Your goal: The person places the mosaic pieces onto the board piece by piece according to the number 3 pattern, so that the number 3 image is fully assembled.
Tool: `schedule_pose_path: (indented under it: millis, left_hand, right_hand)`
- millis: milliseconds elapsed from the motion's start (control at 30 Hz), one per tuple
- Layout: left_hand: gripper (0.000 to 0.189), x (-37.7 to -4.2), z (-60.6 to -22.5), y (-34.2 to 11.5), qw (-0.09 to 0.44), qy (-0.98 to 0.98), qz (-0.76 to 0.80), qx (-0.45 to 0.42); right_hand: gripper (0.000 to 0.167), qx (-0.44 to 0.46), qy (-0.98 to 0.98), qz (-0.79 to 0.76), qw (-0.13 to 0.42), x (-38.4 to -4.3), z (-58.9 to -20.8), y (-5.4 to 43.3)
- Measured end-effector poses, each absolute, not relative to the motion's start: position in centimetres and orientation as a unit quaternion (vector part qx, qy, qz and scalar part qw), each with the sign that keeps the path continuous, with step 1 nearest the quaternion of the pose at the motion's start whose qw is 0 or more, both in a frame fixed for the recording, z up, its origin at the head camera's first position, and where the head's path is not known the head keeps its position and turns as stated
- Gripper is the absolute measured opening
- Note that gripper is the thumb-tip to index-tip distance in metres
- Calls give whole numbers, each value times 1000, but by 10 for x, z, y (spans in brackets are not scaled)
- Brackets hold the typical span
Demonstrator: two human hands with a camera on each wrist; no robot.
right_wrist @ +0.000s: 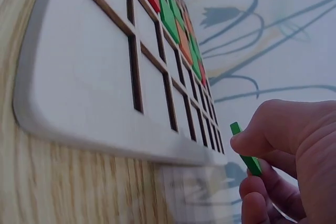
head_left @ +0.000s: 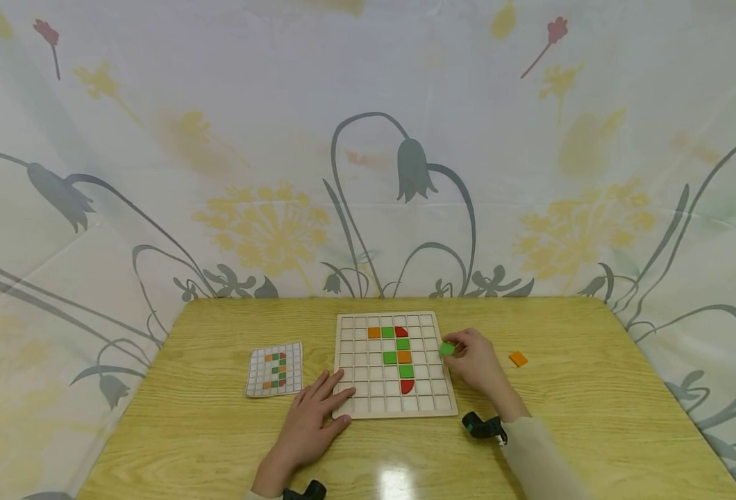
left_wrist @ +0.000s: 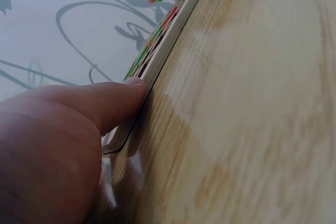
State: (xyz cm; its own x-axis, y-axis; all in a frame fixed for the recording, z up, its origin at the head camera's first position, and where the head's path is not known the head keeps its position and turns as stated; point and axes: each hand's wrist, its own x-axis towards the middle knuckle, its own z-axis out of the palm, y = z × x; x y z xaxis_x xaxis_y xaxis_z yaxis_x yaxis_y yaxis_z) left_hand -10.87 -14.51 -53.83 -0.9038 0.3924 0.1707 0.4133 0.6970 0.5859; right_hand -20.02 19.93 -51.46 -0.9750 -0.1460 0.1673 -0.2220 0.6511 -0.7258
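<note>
A wooden grid board [head_left: 357, 386] lies on the table with orange, green and red tiles set in some of its cells. My left hand [head_left: 308, 420] rests on the board's lower left corner, fingers spread, and its thumb [left_wrist: 123, 98] touches the near edge. Beyond the board's right edge, my right hand [head_left: 477, 361] pinches a green tile [right_wrist: 245, 149] between thumb and fingers, held up off the table. To the left lies a pattern card [head_left: 275, 370] printed with a grid of coloured cells.
One loose orange tile [head_left: 518, 359] lies on the wooden table [head_left: 593, 417] to the right of my right hand. Behind the table hangs a flower-patterned cloth [head_left: 368, 229]. Each wrist carries a small black camera [head_left: 482, 426].
</note>
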Motion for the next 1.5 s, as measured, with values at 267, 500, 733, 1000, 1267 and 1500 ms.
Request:
schedule_pose_path:
  millis: [267, 500, 733, 1000, 1267, 1500]
  left_hand:
    - [44, -108, -540, -145, 33, -920, -320, -226]
    - [45, -109, -540, -146, 12, -922, -320, -217]
    - [45, -110, -541, -146, 12, -923, -317, -218]
    - [44, -109, -541, -146, 21, -920, -322, -221]
    - [44, -108, -539, -146, 16, -919, -326, -221]
    - [43, -108, -538, -145, 16, -920, -324, -220]
  right_hand:
    - [30, 120, -908, 398, 39, -195, -511, 183]
    - [29, 126, -915, 382, 26, -189, -509, 168]
    - [26, 148, -909, 388, 17, -182, -507, 153]
    - [20, 220, -900, 375, 36, -174, -514, 143]
    - [14, 250, -901, 355, 22, -168, -515, 132]
    - [10, 274, -899, 343, 4, -166, -514, 125]
